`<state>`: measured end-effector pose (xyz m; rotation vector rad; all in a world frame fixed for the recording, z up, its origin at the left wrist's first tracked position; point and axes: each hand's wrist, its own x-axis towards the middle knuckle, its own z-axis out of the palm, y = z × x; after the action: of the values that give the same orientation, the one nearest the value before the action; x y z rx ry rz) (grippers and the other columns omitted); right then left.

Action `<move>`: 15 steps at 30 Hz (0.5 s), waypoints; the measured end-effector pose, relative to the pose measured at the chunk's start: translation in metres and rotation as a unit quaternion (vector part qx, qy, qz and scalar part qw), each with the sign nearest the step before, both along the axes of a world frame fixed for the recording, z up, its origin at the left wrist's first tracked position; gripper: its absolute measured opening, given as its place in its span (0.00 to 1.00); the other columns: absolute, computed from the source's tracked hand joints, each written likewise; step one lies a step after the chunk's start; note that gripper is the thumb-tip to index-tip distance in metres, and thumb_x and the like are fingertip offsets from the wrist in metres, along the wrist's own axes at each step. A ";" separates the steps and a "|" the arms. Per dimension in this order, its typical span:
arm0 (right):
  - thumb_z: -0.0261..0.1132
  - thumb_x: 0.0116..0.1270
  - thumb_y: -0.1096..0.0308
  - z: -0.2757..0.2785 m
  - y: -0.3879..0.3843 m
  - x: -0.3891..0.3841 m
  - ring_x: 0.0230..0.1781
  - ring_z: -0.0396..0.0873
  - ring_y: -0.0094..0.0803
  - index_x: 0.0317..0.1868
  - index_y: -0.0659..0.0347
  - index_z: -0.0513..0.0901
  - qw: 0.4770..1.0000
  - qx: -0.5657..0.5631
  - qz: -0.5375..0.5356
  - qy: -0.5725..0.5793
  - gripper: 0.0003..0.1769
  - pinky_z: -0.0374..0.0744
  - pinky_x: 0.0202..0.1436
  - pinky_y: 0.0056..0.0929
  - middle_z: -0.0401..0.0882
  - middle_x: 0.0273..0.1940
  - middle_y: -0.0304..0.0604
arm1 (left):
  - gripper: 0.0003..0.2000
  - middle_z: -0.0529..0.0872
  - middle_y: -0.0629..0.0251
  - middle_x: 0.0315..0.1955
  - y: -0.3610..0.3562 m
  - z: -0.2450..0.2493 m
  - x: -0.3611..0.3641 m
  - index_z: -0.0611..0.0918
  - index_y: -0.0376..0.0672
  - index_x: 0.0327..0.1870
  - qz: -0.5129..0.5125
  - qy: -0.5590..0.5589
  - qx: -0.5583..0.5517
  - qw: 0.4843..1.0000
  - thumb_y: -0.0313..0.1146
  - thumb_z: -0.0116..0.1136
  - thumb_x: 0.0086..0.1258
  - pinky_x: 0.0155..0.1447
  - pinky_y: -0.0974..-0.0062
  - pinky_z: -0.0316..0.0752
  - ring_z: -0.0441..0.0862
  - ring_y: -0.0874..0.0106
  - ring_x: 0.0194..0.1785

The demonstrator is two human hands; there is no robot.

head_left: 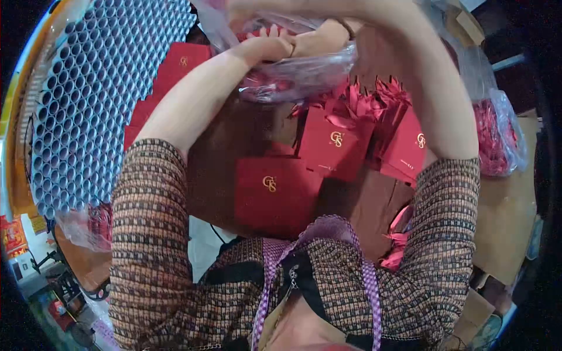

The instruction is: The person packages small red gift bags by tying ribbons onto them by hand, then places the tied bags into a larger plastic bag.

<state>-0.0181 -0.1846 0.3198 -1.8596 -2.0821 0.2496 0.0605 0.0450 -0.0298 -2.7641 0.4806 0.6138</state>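
Observation:
At the top of the head view my left hand (270, 45) overlaps a clear plastic bag (304, 76) with red contents. Its fingers are bent at the bag's edge. My right hand (319, 43), with a dark band at the wrist, meets it there and grips the crinkled plastic. Blurred skin runs along the top edge, and I cannot tell whose it is. Below lie flat red paper gift bags with gold lettering, one at the front (272, 190) and another (336, 140) beside red ribbon bows (357, 102).
A large block of pale blue tubes (88, 111) stands at the left, beside a stack of red bags (181, 61). To the right are more red gift bags (407, 146), a plastic-wrapped red bundle (494, 137) and cardboard (506, 216). Red ribbons (398, 240) lie near my right sleeve.

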 end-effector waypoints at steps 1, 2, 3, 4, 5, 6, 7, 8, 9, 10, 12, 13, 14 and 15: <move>0.60 0.56 0.65 -0.037 -0.001 0.013 0.37 0.79 0.41 0.43 0.65 0.79 0.998 0.048 0.036 0.033 0.16 0.77 0.42 0.36 0.79 0.38 0.53 | 0.31 0.54 0.47 0.67 0.002 -0.002 0.000 0.57 0.46 0.68 -0.003 0.036 -0.199 0.979 0.55 0.32 0.67 0.64 0.39 0.52 0.50 0.45 0.69; 0.64 0.55 0.55 -0.086 0.009 0.031 0.36 0.81 0.44 0.42 0.61 0.82 0.990 0.112 0.074 -0.030 0.19 0.78 0.40 0.40 0.81 0.36 0.53 | 0.31 0.55 0.47 0.66 0.004 -0.004 0.000 0.57 0.45 0.67 -0.017 0.101 -0.377 0.921 0.55 0.32 0.67 0.63 0.40 0.53 0.50 0.44 0.69; 0.70 0.49 0.54 -0.080 -0.010 0.016 0.37 0.81 0.42 0.41 0.61 0.81 0.995 -0.088 -0.001 -0.046 0.23 0.76 0.45 0.40 0.81 0.35 0.52 | 0.31 0.55 0.46 0.66 0.001 0.005 -0.004 0.57 0.45 0.67 0.033 0.075 -0.326 0.942 0.54 0.32 0.66 0.63 0.40 0.53 0.51 0.44 0.69; 0.66 0.51 0.57 -0.111 -0.018 0.018 0.36 0.81 0.40 0.37 0.63 0.81 0.998 -0.026 -0.030 -0.048 0.18 0.75 0.45 0.41 0.81 0.32 0.51 | 0.31 0.55 0.46 0.66 -0.007 0.014 -0.011 0.58 0.46 0.67 0.082 0.050 -0.274 0.957 0.54 0.31 0.66 0.64 0.41 0.53 0.51 0.43 0.68; 0.66 0.51 0.60 -0.147 -0.019 0.022 0.37 0.81 0.42 0.35 0.64 0.78 0.985 0.060 -0.045 -0.152 0.17 0.76 0.43 0.41 0.81 0.30 0.50 | 0.31 0.55 0.46 0.66 -0.016 0.024 -0.018 0.58 0.46 0.67 0.130 0.026 -0.221 0.966 0.54 0.31 0.65 0.64 0.42 0.53 0.52 0.43 0.68; 0.66 0.50 0.63 -0.173 -0.019 0.026 0.38 0.80 0.44 0.34 0.65 0.76 0.954 0.145 -0.060 -0.257 0.15 0.77 0.41 0.40 0.80 0.29 0.50 | 0.31 0.55 0.46 0.66 -0.024 0.035 -0.024 0.58 0.46 0.67 0.176 -0.001 -0.166 0.970 0.54 0.31 0.65 0.64 0.43 0.52 0.52 0.42 0.67; 0.66 0.50 0.63 -0.186 -0.021 0.023 0.38 0.80 0.44 0.34 0.65 0.76 0.954 0.145 -0.062 -0.255 0.15 0.77 0.41 0.40 0.80 0.29 0.50 | 0.31 0.55 0.45 0.66 -0.031 0.043 -0.030 0.58 0.46 0.67 0.221 -0.027 -0.110 0.969 0.53 0.30 0.65 0.64 0.44 0.52 0.53 0.42 0.67; 0.64 0.50 0.66 -0.194 -0.022 0.019 0.37 0.80 0.43 0.31 0.63 0.76 0.960 0.112 -0.056 -0.250 0.11 0.77 0.41 0.41 0.80 0.28 0.49 | 0.31 0.54 0.45 0.66 -0.036 0.048 -0.036 0.59 0.46 0.67 0.264 -0.055 -0.051 0.961 0.53 0.30 0.64 0.65 0.44 0.52 0.54 0.41 0.66; 0.62 0.50 0.68 -0.191 -0.021 0.016 0.36 0.80 0.43 0.29 0.62 0.76 0.964 0.082 -0.050 -0.246 0.07 0.77 0.40 0.42 0.80 0.27 0.49 | 0.31 0.53 0.45 0.67 -0.045 0.060 -0.041 0.59 0.47 0.67 0.265 -0.049 -0.037 0.962 0.53 0.30 0.64 0.65 0.45 0.51 0.53 0.41 0.67; 0.60 0.49 0.71 -0.189 -0.028 0.013 0.32 0.80 0.44 0.27 0.62 0.75 0.970 0.143 0.011 -0.194 0.05 0.78 0.38 0.42 0.78 0.24 0.48 | 0.31 0.51 0.45 0.68 -0.053 0.072 -0.045 0.59 0.47 0.67 0.266 -0.043 -0.022 0.963 0.52 0.30 0.64 0.66 0.45 0.50 0.52 0.42 0.67; 0.59 0.47 0.71 -0.154 -0.042 -0.011 0.30 0.79 0.45 0.26 0.61 0.75 0.997 0.040 0.061 -0.008 0.05 0.78 0.34 0.41 0.77 0.23 0.48 | 0.31 0.52 0.47 0.68 -0.084 0.130 -0.063 0.58 0.46 0.67 0.241 0.033 0.021 0.970 0.51 0.31 0.64 0.66 0.44 0.49 0.53 0.43 0.67; 0.60 0.47 0.71 -0.152 -0.047 -0.020 0.29 0.79 0.45 0.26 0.61 0.74 0.996 0.037 0.085 0.000 0.05 0.78 0.34 0.41 0.76 0.23 0.48 | 0.26 0.58 0.50 0.66 -0.048 0.057 -0.033 0.65 0.47 0.64 0.279 -0.054 -0.055 0.957 0.47 0.34 0.66 0.66 0.45 0.49 0.57 0.45 0.66; 0.60 0.46 0.71 -0.149 -0.052 -0.028 0.29 0.79 0.45 0.26 0.61 0.74 0.993 0.035 0.110 0.006 0.05 0.78 0.33 0.41 0.76 0.23 0.49 | 0.26 0.58 0.50 0.66 -0.056 0.083 -0.039 0.65 0.47 0.64 0.280 -0.058 -0.053 0.957 0.47 0.34 0.66 0.66 0.45 0.49 0.57 0.45 0.66; 0.62 0.44 0.72 -0.141 -0.057 -0.038 0.29 0.79 0.44 0.25 0.60 0.73 0.991 0.050 0.122 -0.033 0.07 0.77 0.32 0.40 0.76 0.24 0.48 | 0.23 0.65 0.51 0.62 -0.071 0.121 -0.052 0.70 0.48 0.60 0.226 -0.079 -0.085 0.967 0.44 0.38 0.65 0.65 0.49 0.54 0.62 0.49 0.64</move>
<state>-0.0556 -0.2415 0.1790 -1.5768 -2.3226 0.1408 0.0083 -0.0264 0.0910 -3.0756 -0.1486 0.4531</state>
